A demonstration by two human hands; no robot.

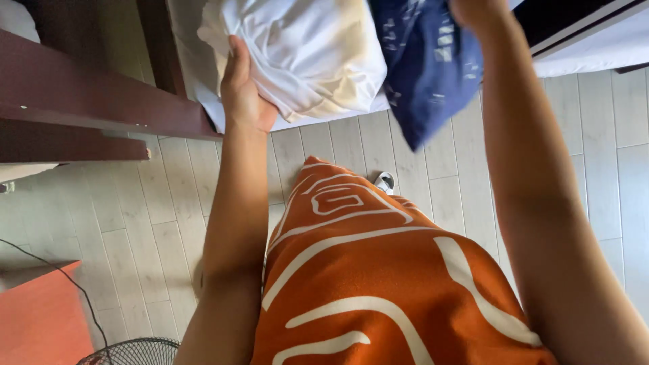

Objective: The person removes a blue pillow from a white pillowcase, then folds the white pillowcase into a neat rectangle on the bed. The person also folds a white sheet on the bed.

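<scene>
My left hand (pixel 242 91) grips the side of a white pillow (pixel 307 54) with yellowish stains, held up in front of me above the edge of a bed. My right hand (pixel 476 13) is at the top edge of the view, closed on a dark blue patterned pillowcase (pixel 426 67) that hangs down beside the pillow. The blue cloth overlaps the pillow's right end. My right fingers are mostly cut off by the frame.
A white bed sheet (pixel 581 54) lies behind the pillow. Dark wooden furniture (pixel 88 101) stands at the left. Pale plank floor (pixel 135 230) lies below, with a fan grille (pixel 132 353), a black cable (pixel 61 274) and an orange surface (pixel 37 318) at bottom left. I wear an orange patterned garment (pixel 378 284).
</scene>
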